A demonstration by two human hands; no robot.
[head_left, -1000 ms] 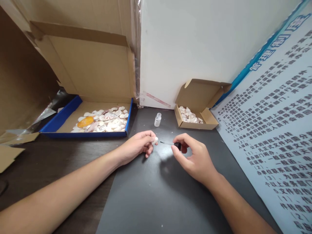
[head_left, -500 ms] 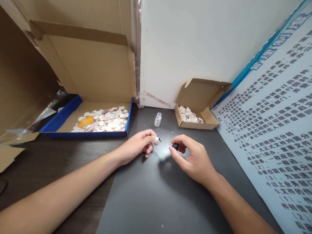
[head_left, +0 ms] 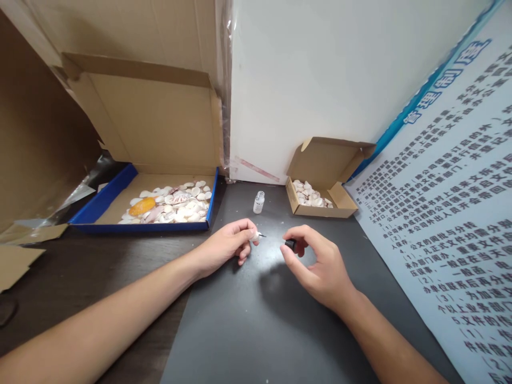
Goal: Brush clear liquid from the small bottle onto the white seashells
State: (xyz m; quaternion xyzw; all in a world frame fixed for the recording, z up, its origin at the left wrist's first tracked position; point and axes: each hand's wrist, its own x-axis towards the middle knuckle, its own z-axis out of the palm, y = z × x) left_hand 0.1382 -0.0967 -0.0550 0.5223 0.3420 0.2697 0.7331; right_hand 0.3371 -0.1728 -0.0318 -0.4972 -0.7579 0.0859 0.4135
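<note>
Shell, small and white, pinched in my left hand over grey mat. My right hand grips black cap; dark tip at shell, touching or just beside, too small to tell. Open bottle stands beyond, between blue box and small box.

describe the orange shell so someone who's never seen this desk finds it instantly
On the left of the dark desk sits an open cardboard box with blue sides. Inside is a spread of mostly white shells, with the orange shell toward its left end. It is a broad oval, and its bright orange stands out from its pale neighbours.
</note>
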